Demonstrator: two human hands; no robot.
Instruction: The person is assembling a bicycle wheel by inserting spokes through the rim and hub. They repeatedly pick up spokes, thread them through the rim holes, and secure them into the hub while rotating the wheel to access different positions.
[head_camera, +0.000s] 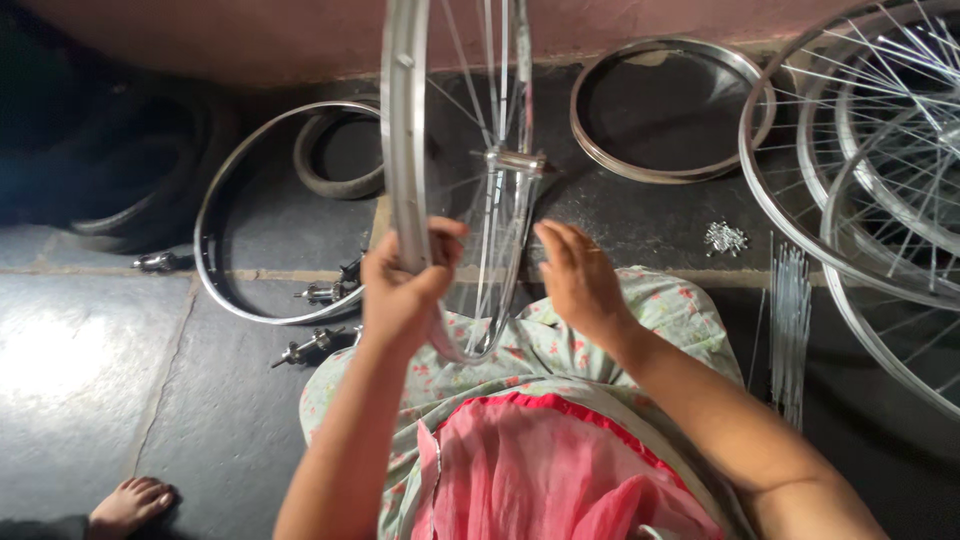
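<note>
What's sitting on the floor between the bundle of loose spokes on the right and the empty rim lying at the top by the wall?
In the head view, a small heap of shiny spoke nipples lies on the dark floor between the spoke bundle and the empty rim.

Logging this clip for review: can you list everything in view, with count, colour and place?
Spoked silver bicycle wheel: one, upright at centre, resting on the lap.
Bare silver metal rims: two, one flat on the floor at left, one at upper middle.
Black rubber tyres: one small inside the left rim, more in the dark far left.
Stacked spoked silver wheels: several, right, exact count unclear.
Silver metal hubs: about three, floor left of the lap.
Loose silver spokes: a bundle, right.
Small silver nipples: a heap, by the spokes.
Bare foot: one, bottom left.
Left hand: grips the held wheel's rim.
Right hand: open, beside its spokes.
</note>
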